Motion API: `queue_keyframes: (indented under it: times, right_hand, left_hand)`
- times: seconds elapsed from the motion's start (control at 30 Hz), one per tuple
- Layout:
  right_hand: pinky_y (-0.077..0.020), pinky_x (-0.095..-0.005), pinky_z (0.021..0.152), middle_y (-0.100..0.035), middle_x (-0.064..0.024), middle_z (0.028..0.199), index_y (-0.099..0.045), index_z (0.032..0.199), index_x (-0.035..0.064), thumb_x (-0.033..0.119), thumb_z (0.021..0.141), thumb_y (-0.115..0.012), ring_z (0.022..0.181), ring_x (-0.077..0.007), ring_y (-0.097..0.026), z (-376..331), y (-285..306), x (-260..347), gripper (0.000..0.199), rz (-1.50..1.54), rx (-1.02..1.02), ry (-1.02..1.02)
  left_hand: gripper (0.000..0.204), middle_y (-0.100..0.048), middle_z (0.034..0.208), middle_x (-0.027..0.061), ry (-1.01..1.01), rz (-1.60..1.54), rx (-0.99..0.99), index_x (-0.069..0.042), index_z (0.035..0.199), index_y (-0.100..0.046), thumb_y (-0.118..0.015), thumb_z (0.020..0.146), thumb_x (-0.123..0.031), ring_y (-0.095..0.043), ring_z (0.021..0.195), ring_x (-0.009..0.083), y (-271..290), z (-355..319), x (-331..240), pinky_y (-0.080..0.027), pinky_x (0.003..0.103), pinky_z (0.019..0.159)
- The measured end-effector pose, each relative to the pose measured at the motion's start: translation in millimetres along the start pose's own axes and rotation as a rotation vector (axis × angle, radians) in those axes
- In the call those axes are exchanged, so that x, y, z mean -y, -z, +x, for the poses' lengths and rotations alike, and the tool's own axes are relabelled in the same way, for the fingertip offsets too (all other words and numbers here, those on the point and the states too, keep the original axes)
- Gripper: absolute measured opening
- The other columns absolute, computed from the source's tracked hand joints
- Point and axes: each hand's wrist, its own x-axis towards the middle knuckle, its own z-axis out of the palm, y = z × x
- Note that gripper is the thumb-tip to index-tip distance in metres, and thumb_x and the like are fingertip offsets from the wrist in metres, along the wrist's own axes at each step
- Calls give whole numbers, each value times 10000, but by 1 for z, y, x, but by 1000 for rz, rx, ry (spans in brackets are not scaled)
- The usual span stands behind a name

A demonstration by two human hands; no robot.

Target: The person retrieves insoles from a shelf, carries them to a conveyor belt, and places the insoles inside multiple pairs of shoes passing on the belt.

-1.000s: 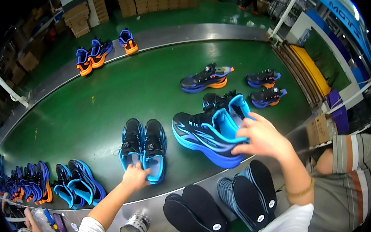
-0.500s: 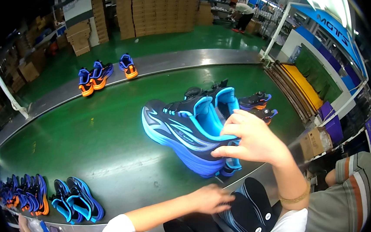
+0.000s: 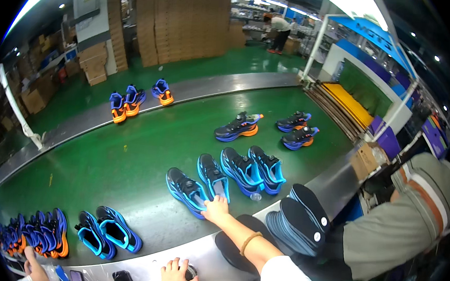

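Note:
A pair of black and blue sneakers with light-blue lining stands on the green belt: the left sneaker [image 3: 183,187] and the right sneaker [image 3: 212,172]. My right hand [image 3: 216,208] is closed at their heel collars; its fingertips are partly hidden. Just right of them stands another like pair, a near sneaker [image 3: 239,168] and a far sneaker [image 3: 266,167]. My left hand [image 3: 174,277] lies with fingers spread on the metal edge [image 3: 203,252], thumb beside a dark round knob [image 3: 191,272]. Stacked black insoles [image 3: 295,225] sit right of my right forearm.
More sneakers stand at the far right [image 3: 295,122], on the far ledge [image 3: 133,101] and at the near left [image 3: 107,231]. Another person's hand [image 3: 35,268] is at lower left, near phones [image 3: 125,280]. A person's leg [image 3: 386,238] is close on the right.
The sneakers in my right hand have come down from close to the view onto the belt, farther left. My left hand has moved from the insoles left to the metal edge.

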Motion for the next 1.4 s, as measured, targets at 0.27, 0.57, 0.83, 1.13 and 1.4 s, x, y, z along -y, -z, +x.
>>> queue_keyframes:
  times: [0.27, 0.57, 0.83, 1.13, 1.4]
  right_hand:
    - [-428, -335, 845, -541, -150, 1109, -583, 1045, 45, 261, 794, -601, 1017, -270, -536, -203, 14, -73, 332, 670, -493, 257]
    - [-464, -303, 794, -624, -125, 981, -605, 1009, 36, 267, 799, -607, 890, -217, -602, -563, -140, -191, 313, 992, -774, -1122]
    - [-412, -328, 884, -583, -132, 1087, -575, 1077, 43, 344, 837, -526, 1026, -247, -538, -860, -229, -223, 389, 1024, -700, -1505]
    - [-344, -333, 971, -484, -159, 1233, -495, 1191, 29, 387, 873, -438, 1142, -280, -454, -1066, -190, -317, 482, 888, -683, -1600]
    - [-316, -353, 999, -459, -184, 1251, -428, 1244, 28, 401, 864, -461, 1174, -311, -420, -1266, -67, -449, 534, 438, -568, -1619]
  left_hand:
    - [731, -311, 1286, 236, -171, 119, -141, -47, 1232, -412, -648, 644, -412, -242, 1231, 394, -7, -25, -33, -180, 600, 940]
    - [280, -575, 957, 160, -1183, -350, 153, -27, 999, -570, -628, 749, -140, -543, 878, 350, -51, -25, -228, -432, 424, 770]
    - [260, -572, 950, 165, -1881, -320, 1109, -26, 1015, -558, -589, 790, -152, -570, 793, 348, -197, -155, -461, -465, 391, 664]
    - [354, -543, 1021, 117, -1242, -68, 1965, -54, 1128, -496, -557, 830, -237, -532, 942, 247, -383, -237, -646, -427, 363, 799]
    - [456, -581, 951, 114, -1793, -226, 1226, -36, 1188, -479, -581, 825, -292, -547, 882, 207, -443, -243, -956, -445, 318, 764]
